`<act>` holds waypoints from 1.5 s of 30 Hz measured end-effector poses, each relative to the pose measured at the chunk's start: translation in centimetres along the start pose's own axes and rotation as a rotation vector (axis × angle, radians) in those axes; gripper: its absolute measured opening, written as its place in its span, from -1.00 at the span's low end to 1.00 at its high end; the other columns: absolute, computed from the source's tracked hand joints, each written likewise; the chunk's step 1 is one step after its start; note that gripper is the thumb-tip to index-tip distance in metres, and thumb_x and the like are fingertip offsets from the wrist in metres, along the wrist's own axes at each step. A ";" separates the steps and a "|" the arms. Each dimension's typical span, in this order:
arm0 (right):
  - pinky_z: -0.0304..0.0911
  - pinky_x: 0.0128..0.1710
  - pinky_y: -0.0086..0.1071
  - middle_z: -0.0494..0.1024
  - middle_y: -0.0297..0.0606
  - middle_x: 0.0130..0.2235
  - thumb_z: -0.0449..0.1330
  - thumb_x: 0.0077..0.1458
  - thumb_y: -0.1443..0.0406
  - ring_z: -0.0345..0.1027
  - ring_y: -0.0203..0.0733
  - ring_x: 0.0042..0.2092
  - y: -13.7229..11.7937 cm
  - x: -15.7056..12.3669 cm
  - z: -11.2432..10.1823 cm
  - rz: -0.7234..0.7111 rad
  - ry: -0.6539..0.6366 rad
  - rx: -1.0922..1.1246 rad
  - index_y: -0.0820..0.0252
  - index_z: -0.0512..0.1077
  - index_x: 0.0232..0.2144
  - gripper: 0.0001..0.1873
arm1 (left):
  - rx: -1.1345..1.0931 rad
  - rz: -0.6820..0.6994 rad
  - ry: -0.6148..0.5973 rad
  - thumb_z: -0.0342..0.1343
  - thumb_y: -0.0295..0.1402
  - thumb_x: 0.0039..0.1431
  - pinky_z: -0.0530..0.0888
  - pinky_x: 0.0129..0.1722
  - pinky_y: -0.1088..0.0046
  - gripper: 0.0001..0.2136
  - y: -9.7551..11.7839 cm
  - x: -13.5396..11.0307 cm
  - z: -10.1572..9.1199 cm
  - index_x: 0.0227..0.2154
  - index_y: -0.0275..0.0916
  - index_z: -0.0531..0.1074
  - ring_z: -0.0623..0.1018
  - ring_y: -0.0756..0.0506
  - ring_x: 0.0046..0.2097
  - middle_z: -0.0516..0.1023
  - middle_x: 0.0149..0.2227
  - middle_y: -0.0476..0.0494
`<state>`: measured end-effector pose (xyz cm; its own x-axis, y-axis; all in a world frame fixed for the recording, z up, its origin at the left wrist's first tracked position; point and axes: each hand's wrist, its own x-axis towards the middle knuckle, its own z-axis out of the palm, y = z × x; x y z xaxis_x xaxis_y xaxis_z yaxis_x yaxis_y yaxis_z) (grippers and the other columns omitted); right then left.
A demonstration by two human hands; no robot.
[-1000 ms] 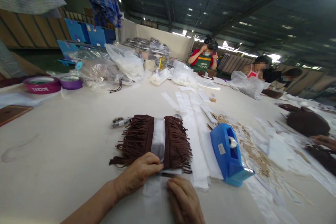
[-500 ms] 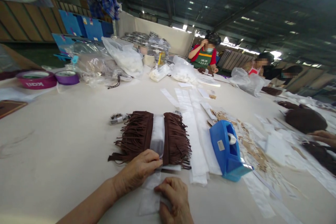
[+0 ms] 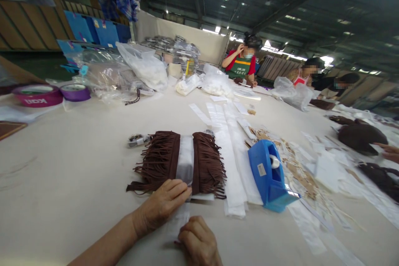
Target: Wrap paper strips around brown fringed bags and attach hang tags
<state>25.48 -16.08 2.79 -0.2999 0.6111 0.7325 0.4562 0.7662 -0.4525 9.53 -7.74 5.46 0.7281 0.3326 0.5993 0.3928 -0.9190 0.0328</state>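
A dark brown fringed suede piece [image 3: 162, 156] lies on the table, its fringes spread to both sides. Down its middle runs a whitish translucent strip [image 3: 185, 158]. At the piece's near edge, my left hand [image 3: 166, 201] has its fingers pressed together on the strip where it passes over the edge. Closer to me, my right hand [image 3: 199, 241] is closed, with bent fingers pinching the loose near end of the strip [image 3: 179, 220]. The fingertips of both hands are partly hidden.
A blue tape dispenser [image 3: 268, 176] stands to the right beside long white strips [image 3: 232, 166]. Cord tags [image 3: 301, 170] lie beyond it. Tape rolls [image 3: 37, 94] and plastic bags [image 3: 143, 64] sit at the back left. A co-worker's hand [image 3: 391, 151] handles brown items at the right.
My right hand has drawn slightly down and left, its fingers closing more tightly over the strip's near end. My left hand stays at the piece's edge. The view has shifted a little.
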 end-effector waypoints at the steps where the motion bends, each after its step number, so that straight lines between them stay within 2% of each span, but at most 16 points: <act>1: 0.20 -0.48 -0.47 0.40 -0.23 -0.51 -0.09 0.22 0.43 0.19 -0.27 -0.42 -0.1 0.0 0.0 -0.015 0.001 -0.010 0.25 0.32 -0.47 -0.73 | 0.018 0.009 0.000 -0.24 -0.50 0.30 0.35 -0.11 0.36 -0.72 0.0 0.0 0.0 -0.05 -0.43 0.31 0.33 -0.12 -0.07 0.43 -0.16 -0.24; 6: 0.19 -0.52 -0.50 0.37 -0.26 -0.55 -0.13 0.24 0.43 0.16 -0.29 -0.47 -0.4 0.1 0.2 -0.089 0.008 -0.074 0.24 0.31 -0.50 -0.68 | 0.084 0.055 -0.003 -0.28 -0.49 0.32 0.35 -0.14 0.37 -0.70 0.0 0.2 -0.3 -0.07 -0.45 0.32 0.34 -0.10 -0.07 0.45 -0.17 -0.25; 14: 0.21 -0.52 -0.48 0.39 -0.26 -0.56 -0.12 0.24 0.43 0.19 -0.27 -0.48 -0.5 0.5 -0.3 -0.089 0.007 -0.037 0.22 0.32 -0.47 -0.70 | 0.066 0.025 -0.026 -0.25 -0.53 0.30 0.36 -0.14 0.38 -0.72 0.3 0.5 -0.8 -0.05 -0.43 0.31 0.35 -0.09 -0.08 0.43 -0.18 -0.23; 23: 0.25 -0.48 -0.46 0.42 -0.23 -0.54 -0.06 0.22 0.43 0.21 -0.26 -0.44 -0.6 4.2 -2.7 -0.135 -0.069 0.029 0.24 0.33 -0.48 -0.73 | 0.071 -0.049 0.048 -0.28 -0.48 0.33 0.24 -0.18 0.34 -0.71 1.1 0.5 -0.4 -0.11 -0.40 0.34 0.36 -0.06 -0.19 0.44 -0.28 -0.14; 29: 0.32 -0.38 -0.41 0.45 -0.19 -0.49 -0.09 0.21 0.44 0.25 -0.24 -0.37 0.0 6.6 -3.8 -0.145 -0.144 0.084 0.25 0.36 -0.44 -0.73 | 0.012 -0.126 0.064 -0.19 -0.45 0.31 0.24 -0.27 0.38 -0.77 1.4 0.8 -0.2 -0.11 -0.37 0.33 0.32 -0.04 -0.33 0.43 -0.40 -0.06; 31: 0.33 -0.34 -0.38 0.46 -0.18 -0.45 -0.07 0.20 0.44 0.26 -0.23 -0.34 0.4 7.4 -4.1 -0.103 -0.144 0.095 0.25 0.39 -0.41 -0.74 | -0.045 -0.164 0.038 -0.16 -0.43 0.31 0.27 -0.31 0.40 -0.79 1.4 1.1 -0.5 -0.13 -0.31 0.34 0.32 -0.04 -0.36 0.42 -0.43 -0.04; 34: 0.31 -0.34 -0.40 0.46 -0.22 -0.42 0.04 0.17 0.42 0.28 -0.25 -0.32 1.6 8.4 -4.2 0.036 -0.105 0.087 0.21 0.43 -0.41 -0.82 | -0.170 -0.215 -0.054 -0.16 -0.47 0.27 0.33 -0.35 0.43 -0.76 1.2 0.9 -1.1 -0.07 -0.23 0.32 0.35 -0.05 -0.36 0.41 -0.42 -0.04; 37: 0.30 -0.34 -0.43 0.44 -0.27 -0.42 0.12 0.15 0.37 0.31 -0.28 -0.33 3.1 9.0 -3.5 0.198 -0.060 0.113 0.19 0.44 -0.47 -0.84 | -0.218 -0.323 -0.025 -0.21 -0.55 0.15 0.43 -0.17 0.34 -0.55 1.0 -0.1 -1.1 0.13 -0.32 0.08 0.42 -0.11 -0.15 0.44 -0.16 -0.23; 39: 0.29 -0.36 -0.45 0.42 -0.29 -0.43 0.13 0.14 0.33 0.31 -0.30 -0.35 4.1 9.2 -2.7 0.291 -0.035 0.131 0.19 0.43 -0.51 -0.81 | -0.201 -0.391 0.041 -0.20 -0.50 0.14 0.40 -0.02 0.26 -0.48 1.0 -0.7 -0.7 0.19 -0.40 -0.06 0.36 -0.18 0.04 0.32 0.04 -0.38; 40: 0.28 -0.38 -0.46 0.42 -0.30 -0.43 0.12 0.14 0.33 0.31 -0.30 -0.36 4.6 9.1 -2.3 0.327 -0.020 0.125 0.18 0.42 -0.52 -0.80 | -0.194 -0.422 0.062 -0.17 -0.46 0.16 0.40 0.01 0.25 -0.47 1.1 -0.9 -0.4 0.20 -0.40 -0.09 0.34 -0.19 0.08 0.29 0.08 -0.40; 43: 0.24 -0.38 -0.45 0.41 -0.32 -0.45 0.11 0.13 0.35 0.29 -0.29 -0.37 5.4 8.8 -1.0 0.386 0.016 0.042 0.18 0.40 -0.55 -0.78 | -0.168 -0.509 0.120 -0.14 -0.38 0.24 0.48 -0.10 0.38 -0.51 1.2 -0.6 0.5 0.20 -0.31 -0.09 0.49 -0.11 -0.10 0.44 -0.09 -0.28; 45: 0.22 -0.37 -0.44 0.41 -0.31 -0.45 0.11 0.13 0.37 0.28 -0.28 -0.36 5.6 8.5 -0.3 0.404 0.022 -0.051 0.18 0.39 -0.55 -0.78 | -0.132 -0.555 0.184 -0.18 -0.37 0.28 0.51 -0.20 0.46 -0.56 1.3 0.1 0.9 0.19 -0.28 -0.07 0.53 -0.04 -0.26 0.47 -0.22 -0.19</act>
<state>25.77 -6.63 6.64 -0.0706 0.8563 0.5117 0.5745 0.4543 -0.6809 10.59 -8.69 4.87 0.3202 0.7396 0.5920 0.6050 -0.6405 0.4730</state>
